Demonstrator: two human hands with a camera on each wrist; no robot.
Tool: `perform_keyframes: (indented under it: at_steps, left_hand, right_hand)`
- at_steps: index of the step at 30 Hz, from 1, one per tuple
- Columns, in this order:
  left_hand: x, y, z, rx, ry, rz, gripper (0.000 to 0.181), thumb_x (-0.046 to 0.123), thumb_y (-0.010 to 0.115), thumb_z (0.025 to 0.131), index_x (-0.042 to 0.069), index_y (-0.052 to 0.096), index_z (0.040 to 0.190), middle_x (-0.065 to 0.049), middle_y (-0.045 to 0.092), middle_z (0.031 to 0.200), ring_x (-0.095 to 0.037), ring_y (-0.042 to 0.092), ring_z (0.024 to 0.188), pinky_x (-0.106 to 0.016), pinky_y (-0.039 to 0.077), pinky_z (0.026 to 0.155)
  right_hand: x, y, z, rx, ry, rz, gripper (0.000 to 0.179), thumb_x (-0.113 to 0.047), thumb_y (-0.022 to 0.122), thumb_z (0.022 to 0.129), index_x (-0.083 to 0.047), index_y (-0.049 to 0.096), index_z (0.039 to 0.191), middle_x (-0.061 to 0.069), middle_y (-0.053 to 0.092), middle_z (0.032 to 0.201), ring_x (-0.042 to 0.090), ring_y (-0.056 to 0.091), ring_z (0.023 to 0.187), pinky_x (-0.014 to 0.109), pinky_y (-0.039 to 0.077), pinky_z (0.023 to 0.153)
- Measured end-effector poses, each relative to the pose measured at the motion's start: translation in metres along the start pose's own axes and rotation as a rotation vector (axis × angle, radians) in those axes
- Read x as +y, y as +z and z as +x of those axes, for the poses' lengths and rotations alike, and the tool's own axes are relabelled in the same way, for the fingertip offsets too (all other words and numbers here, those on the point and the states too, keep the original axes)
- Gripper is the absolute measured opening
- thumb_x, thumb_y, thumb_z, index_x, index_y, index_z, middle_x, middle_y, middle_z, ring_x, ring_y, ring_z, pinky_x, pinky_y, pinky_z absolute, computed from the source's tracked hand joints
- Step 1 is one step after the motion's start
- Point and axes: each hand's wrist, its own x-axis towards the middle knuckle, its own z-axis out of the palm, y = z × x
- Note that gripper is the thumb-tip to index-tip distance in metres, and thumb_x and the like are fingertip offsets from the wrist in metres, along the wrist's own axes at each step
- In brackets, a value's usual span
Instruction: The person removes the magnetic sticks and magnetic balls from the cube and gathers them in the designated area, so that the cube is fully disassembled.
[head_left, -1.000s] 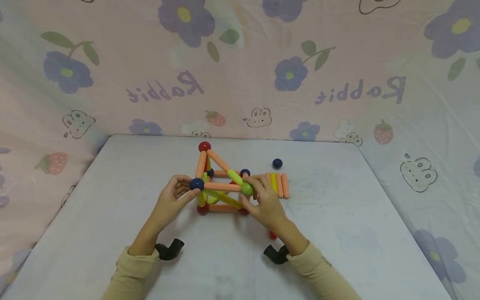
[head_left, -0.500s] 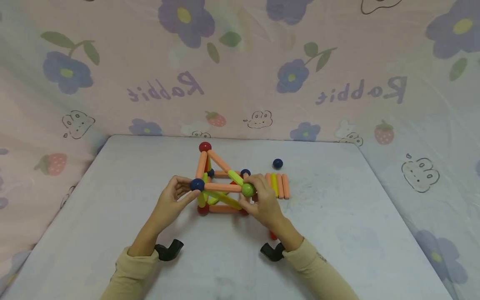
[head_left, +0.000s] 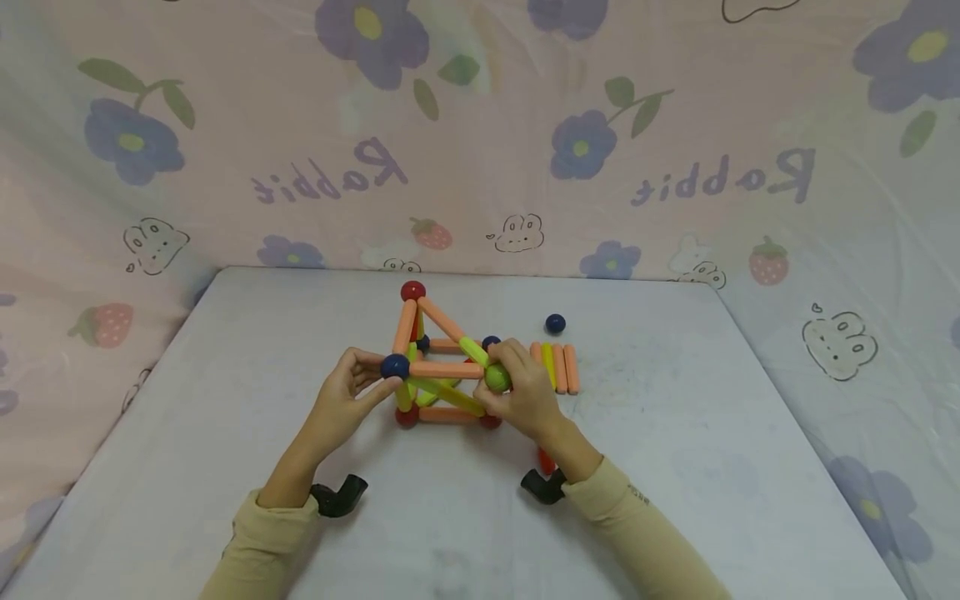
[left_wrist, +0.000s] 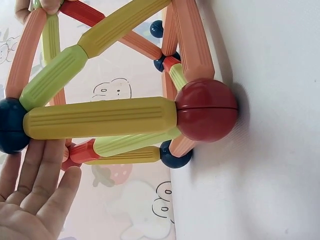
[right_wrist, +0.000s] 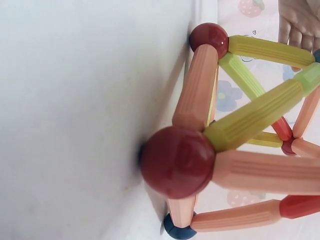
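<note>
Frame [head_left: 446, 370] looks light but wobbly. Left hand [head_left: 347, 395] pinches a blue ball [head_left: 394, 367], right hand [head_left: 529, 396] grips a green ball [head_left: 497, 379] (likely sturdy spots).

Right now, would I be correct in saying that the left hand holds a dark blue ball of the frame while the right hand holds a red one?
Not quite: the right hand holds a green ball, not a red one, as the head view shows. The left hand does hold a dark blue ball of the frame.
</note>
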Motion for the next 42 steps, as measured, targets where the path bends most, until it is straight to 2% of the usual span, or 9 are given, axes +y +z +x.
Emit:
perform_keyframes:
  at_steps: [7,11,15,21,28,35,42]
  left_hand:
    - [-0.0011,0.0,0.0002,-0.002,0.003,0.005,0.039,0.017,0.064,0.093,-0.002,0.045,0.121,-0.019,0.059,0.122,0.012,0.054,0.102,-0.039,0.045,0.109]
    - [-0.0011,0.0005,0.0002,-0.003,-0.001,0.006,0.038,0.017,0.063,0.093,-0.002,0.045,0.121,-0.018,0.058,0.122,-0.006,0.06,0.109,-0.039,0.044,0.11]
    - [0.0004,0.0009,0.0002,-0.001,0.0,0.011,0.038,0.017,0.063,0.093,-0.003,0.045,0.12,-0.017,0.058,0.122,-0.026,0.06,0.116,-0.039,0.045,0.11]
    - [0.0022,0.0009,-0.0006,0.002,0.0,0.021,0.037,0.016,0.063,0.094,-0.003,0.045,0.12,-0.018,0.059,0.122,-0.026,0.06,0.115,-0.039,0.045,0.109]
    - [0.0023,0.0014,-0.0011,0.007,0.004,0.025,0.037,0.016,0.063,0.093,-0.003,0.045,0.119,-0.018,0.058,0.121,-0.029,0.06,0.116,-0.042,0.044,0.109]
    - [0.0004,0.0008,-0.0007,0.01,0.005,0.046,0.038,0.017,0.064,0.093,-0.002,0.045,0.12,-0.019,0.059,0.122,-0.016,0.06,0.113,-0.037,0.045,0.109]
    - [0.0016,0.001,-0.0019,0.009,0.018,0.033,0.037,0.015,0.064,0.093,-0.003,0.046,0.119,-0.018,0.059,0.12,-0.027,0.06,0.115,-0.04,0.045,0.109]
  right_hand:
    - [0.0029,0.0005,0.0018,-0.007,-0.03,-0.037,0.029,-0.004,0.069,0.065,-0.002,0.055,0.091,0.008,0.057,0.078,0.011,0.048,0.061,0.014,0.045,0.048]
    - [0.0045,0.0012,0.0016,0.005,-0.053,-0.047,0.029,-0.004,0.069,0.065,-0.002,0.055,0.09,0.007,0.056,0.077,0.01,0.048,0.059,0.014,0.044,0.047]
    - [0.0063,0.0011,0.0029,0.01,-0.08,-0.039,0.027,-0.004,0.069,0.066,-0.002,0.055,0.09,0.007,0.057,0.076,0.01,0.049,0.059,0.014,0.045,0.047]
    - [0.0095,0.0003,0.0038,-0.009,-0.124,-0.036,0.025,-0.002,0.068,0.066,-0.003,0.055,0.088,0.006,0.058,0.075,0.009,0.049,0.06,0.013,0.045,0.048]
    - [0.0101,-0.0032,0.0064,-0.042,-0.156,-0.081,0.023,-0.002,0.068,0.067,-0.005,0.055,0.085,0.006,0.058,0.075,0.01,0.048,0.057,0.016,0.045,0.046]
    - [0.0089,-0.0062,0.0079,-0.082,-0.165,-0.135,0.021,-0.003,0.071,0.069,-0.006,0.056,0.084,0.006,0.06,0.081,0.011,0.053,0.06,0.018,0.05,0.048]
    - [0.0068,-0.0083,0.0086,-0.115,-0.161,-0.162,0.025,0.001,0.073,0.068,-0.006,0.055,0.084,0.006,0.059,0.082,0.012,0.054,0.062,0.019,0.053,0.05]
